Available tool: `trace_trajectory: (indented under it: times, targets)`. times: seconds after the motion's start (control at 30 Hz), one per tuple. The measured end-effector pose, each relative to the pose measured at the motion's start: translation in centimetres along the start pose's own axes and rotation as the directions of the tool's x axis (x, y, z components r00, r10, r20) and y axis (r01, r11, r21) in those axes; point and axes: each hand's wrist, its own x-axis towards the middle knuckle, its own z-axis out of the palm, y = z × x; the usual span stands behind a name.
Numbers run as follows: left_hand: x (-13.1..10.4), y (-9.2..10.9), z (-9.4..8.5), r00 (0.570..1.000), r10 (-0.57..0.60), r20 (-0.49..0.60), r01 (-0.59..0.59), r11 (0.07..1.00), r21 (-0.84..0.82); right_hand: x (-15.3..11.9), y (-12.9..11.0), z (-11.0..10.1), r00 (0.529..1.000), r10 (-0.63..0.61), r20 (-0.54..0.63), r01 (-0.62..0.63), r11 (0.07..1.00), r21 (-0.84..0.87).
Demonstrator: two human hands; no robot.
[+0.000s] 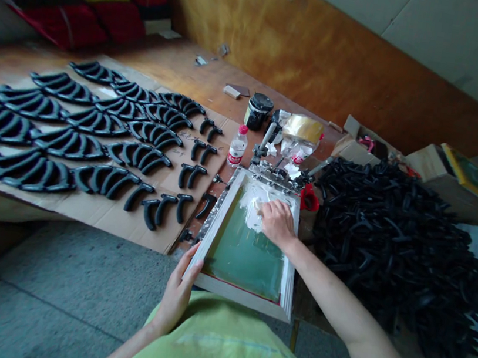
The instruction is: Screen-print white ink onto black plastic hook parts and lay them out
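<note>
A framed green screen [246, 251] lies in front of me, with white paste [254, 198] smeared over its far part. My left hand [179, 289] grips the near left corner of the frame, thumb on top. Over the paste, my right hand [277, 223] is closed on a small pale tool [259, 207], whose lower edge touches the paste. A metal clamp [266, 174] runs along the far end of the frame.
Rows of curved black handles [66, 143] lie on cardboard [164, 204] at the left. A large heap of black parts [382, 235] is at the right. Beyond the frame stand a bottle [238, 146], a dark jar [258, 112] and a tape roll [303, 127].
</note>
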Motion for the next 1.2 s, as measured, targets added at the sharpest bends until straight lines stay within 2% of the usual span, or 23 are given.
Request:
trace_trajectory:
  times: [0.13, 0.27, 0.37, 0.47, 0.53, 0.7, 0.8, 0.93, 1.03, 1.1, 1.2]
  targets:
    - [0.1, -0.1, -0.1, 1.000, 0.007, 0.002, -0.007, 1.000, -0.007, 1.3, 0.9, 0.1, 0.998, 0.063, -0.011, -0.063, 0.997, -0.041]
    - [0.1, -0.1, -0.1, 1.000, 0.003, 0.009, -0.003, 1.000, -0.001, -0.1, -1.1, -0.7, 1.000, -0.019, -0.022, 0.019, 1.000, 0.002]
    - [0.1, -0.1, -0.1, 1.000, 0.005, 0.012, -0.005, 1.000, 0.014, 0.3, -1.4, 0.2, 1.000, -0.013, -0.016, 0.013, 1.000, -0.008]
    - [0.1, -0.1, -0.1, 1.000, -0.001, 0.013, 0.000, 1.000, 0.016, 1.6, 0.6, 1.0, 0.998, 0.058, -0.005, -0.059, 0.998, -0.034]
    - [0.1, -0.1, -0.1, 1.000, 0.001, 0.015, -0.001, 1.000, 0.007, 1.5, 2.4, 0.7, 0.997, 0.079, -0.006, -0.079, 0.997, -0.012]
    - [0.0, -0.1, -0.1, 1.000, 0.004, 0.012, -0.005, 1.000, 0.020, -2.8, 4.5, -1.5, 0.999, 0.041, -0.028, -0.037, 0.987, 0.155]
    - [0.0, 0.0, -0.1, 1.000, 0.003, 0.002, -0.003, 1.000, 0.023, -4.0, 4.9, -0.9, 0.998, 0.046, -0.031, -0.039, 0.979, 0.202]
    - [0.1, 0.0, 0.0, 1.000, 0.004, -0.020, -0.004, 1.000, 0.021, -1.3, 5.5, 1.5, 0.994, 0.088, -0.069, -0.072, 0.976, 0.207]
    - [0.0, 0.2, 0.1, 0.999, 0.011, -0.036, -0.011, 1.000, 0.014, 0.2, 6.4, 1.9, 0.993, 0.076, -0.085, -0.050, 0.962, 0.268]
    - [0.0, 0.3, 0.2, 0.999, 0.017, -0.032, -0.016, 1.000, 0.004, -0.5, 7.5, 1.4, 0.993, 0.076, -0.094, -0.042, 0.947, 0.319]
    - [-0.2, 0.3, 0.3, 0.999, 0.014, -0.029, -0.015, 1.000, -0.004, -3.1, 9.8, 0.9, 0.989, 0.119, -0.088, -0.082, 0.936, 0.342]
